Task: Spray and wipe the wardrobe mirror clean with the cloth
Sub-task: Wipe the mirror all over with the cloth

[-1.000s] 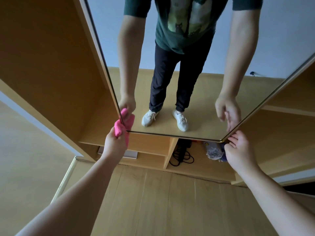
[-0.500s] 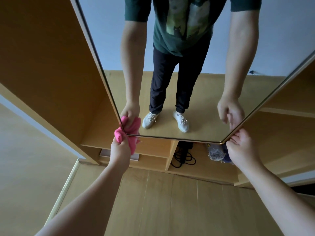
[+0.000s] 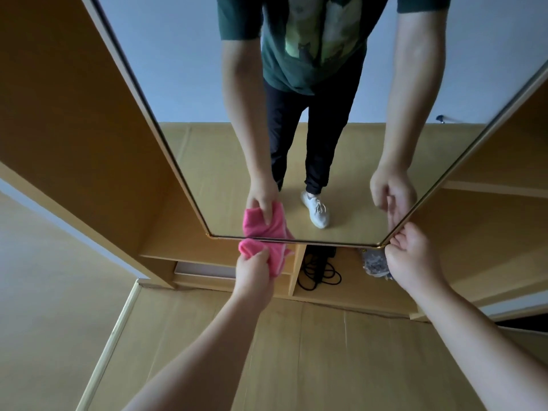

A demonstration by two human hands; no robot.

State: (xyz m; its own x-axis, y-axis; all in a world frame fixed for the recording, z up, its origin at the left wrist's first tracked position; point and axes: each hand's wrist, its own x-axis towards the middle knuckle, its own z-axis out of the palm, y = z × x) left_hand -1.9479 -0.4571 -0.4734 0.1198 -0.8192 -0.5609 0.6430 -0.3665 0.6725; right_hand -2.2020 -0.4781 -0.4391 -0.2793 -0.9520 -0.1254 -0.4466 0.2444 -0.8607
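Observation:
The wardrobe mirror [image 3: 350, 149] is a tall gold-framed panel that reflects me standing on a tan floor. My left hand [image 3: 255, 272] grips a bunched pink cloth [image 3: 274, 253] and presses it against the mirror's bottom edge, a little right of the lower left corner. My right hand [image 3: 413, 259] holds the mirror's lower right corner, with the fingers curled round the frame. No spray bottle is in view.
Open wooden wardrobe shelves sit behind and below the mirror. A coiled black cable [image 3: 318, 269] and a crumpled plastic bag [image 3: 375, 262] lie on the bottom shelf. The tan floor [image 3: 296, 351] stretches toward me, with a pale wall at the left.
My left hand has slid the pink cloth rightward along the mirror's bottom edge, away from the lower left corner. My right hand has stayed at the lower right corner.

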